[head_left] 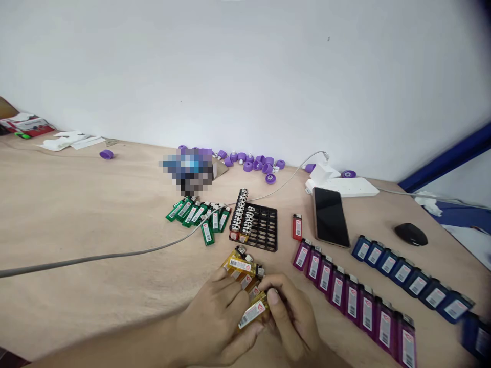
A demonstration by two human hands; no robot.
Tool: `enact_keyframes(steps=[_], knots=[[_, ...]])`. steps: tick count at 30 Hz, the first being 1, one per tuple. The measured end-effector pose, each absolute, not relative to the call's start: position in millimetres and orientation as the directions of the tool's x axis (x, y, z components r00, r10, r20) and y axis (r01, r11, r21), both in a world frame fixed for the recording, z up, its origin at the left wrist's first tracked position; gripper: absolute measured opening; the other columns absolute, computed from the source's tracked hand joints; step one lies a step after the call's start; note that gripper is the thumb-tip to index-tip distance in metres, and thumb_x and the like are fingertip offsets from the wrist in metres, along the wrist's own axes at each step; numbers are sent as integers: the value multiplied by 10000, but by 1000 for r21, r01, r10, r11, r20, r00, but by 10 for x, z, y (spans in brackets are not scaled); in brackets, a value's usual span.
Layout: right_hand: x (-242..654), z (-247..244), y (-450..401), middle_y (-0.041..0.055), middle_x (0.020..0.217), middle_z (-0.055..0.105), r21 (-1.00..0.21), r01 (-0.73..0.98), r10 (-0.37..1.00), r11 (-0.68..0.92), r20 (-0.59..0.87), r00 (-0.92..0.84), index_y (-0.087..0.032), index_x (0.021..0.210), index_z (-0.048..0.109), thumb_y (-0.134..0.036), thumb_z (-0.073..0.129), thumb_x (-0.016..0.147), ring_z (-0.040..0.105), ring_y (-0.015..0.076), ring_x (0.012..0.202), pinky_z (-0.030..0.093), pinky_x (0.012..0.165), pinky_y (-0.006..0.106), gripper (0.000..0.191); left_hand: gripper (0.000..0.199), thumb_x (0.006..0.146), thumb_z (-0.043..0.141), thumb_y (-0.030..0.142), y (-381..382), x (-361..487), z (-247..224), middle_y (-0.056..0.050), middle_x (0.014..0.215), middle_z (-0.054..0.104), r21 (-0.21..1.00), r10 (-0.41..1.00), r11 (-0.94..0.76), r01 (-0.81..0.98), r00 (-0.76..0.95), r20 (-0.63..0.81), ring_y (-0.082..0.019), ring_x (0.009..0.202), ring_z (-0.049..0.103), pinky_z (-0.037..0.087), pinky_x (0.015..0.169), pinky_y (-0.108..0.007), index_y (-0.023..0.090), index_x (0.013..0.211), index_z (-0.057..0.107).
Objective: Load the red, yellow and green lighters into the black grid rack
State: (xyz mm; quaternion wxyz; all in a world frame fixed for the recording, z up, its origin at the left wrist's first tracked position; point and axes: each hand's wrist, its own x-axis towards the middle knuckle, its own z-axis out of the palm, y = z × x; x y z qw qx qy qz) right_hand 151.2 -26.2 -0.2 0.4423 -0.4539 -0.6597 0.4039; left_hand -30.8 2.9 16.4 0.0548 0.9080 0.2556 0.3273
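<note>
Head view gives me, working at a distance, two hands close together low on the tabletop (126,214). The left hand (220,317) is curled, holding a yellow lighter (253,313) between its bent fingers and its thumb, the label facing up. The right hand (293,314) has its thumb and forefinger bent at the metal end of that lighter; I cannot tell whether they pinch it or only touch it. More yellow lighters (241,265) lie in an overlapping heap just beyond and under the left hand's fingers, at differing angles.

Straight ahead of the hands I see a black tray (264,240), its left part filled with upright lighters (236,217), metal tops up, its right part bare. Ahead and left of the hands lie loose green lighters (207,232), with a grey cable (153,249) running across some of them. Ahead and right is a single red lighter (297,227), then a phone (332,217). Right of the hands runs a slanting row of purple lighters (352,302), and farther right a row of blue lighters (402,272), with a black mouse (411,234) beyond. Farthest ahead, purple caps (258,164) lie scattered near the wall (245,76).
</note>
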Motion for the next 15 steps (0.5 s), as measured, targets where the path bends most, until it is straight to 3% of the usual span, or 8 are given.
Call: enact_keyframes(steps=[4,8,11,15], knots=[[1540,-52,-273,-14,729,630,-873,299,922,386,378,-86,-272,1136,583,-246,416,1029,597,130,557,469,510,207,200,365,1060,261,304,18,-307,118,11,612,573,279,524,-849,448,650,550,-155,510,541,407,590,-334,187,809,498],[1492,-94,-228,22,875,688,-874,241,893,421,446,59,-269,1105,598,-199,533,974,685,155,751,563,670,218,163,347,1053,311,315,28,-316,62,17,573,560,268,546,-831,488,621,563,-157,470,527,399,543,-330,203,763,466],[1453,-79,-183,28,878,701,-906,166,906,390,409,107,-259,1085,632,-208,612,932,689,164,773,571,695,226,163,331,1053,334,309,64,-314,56,24,567,559,255,544,-827,501,603,583,-150,458,514,396,532,-322,211,756,443],[1454,-5,-113,16,803,731,-967,13,967,254,254,-12,-245,999,682,-295,669,908,684,155,690,551,628,215,105,295,1055,345,290,122,-307,97,29,594,561,294,550,-828,477,594,587,-136,486,511,379,529,-303,209,786,434]])
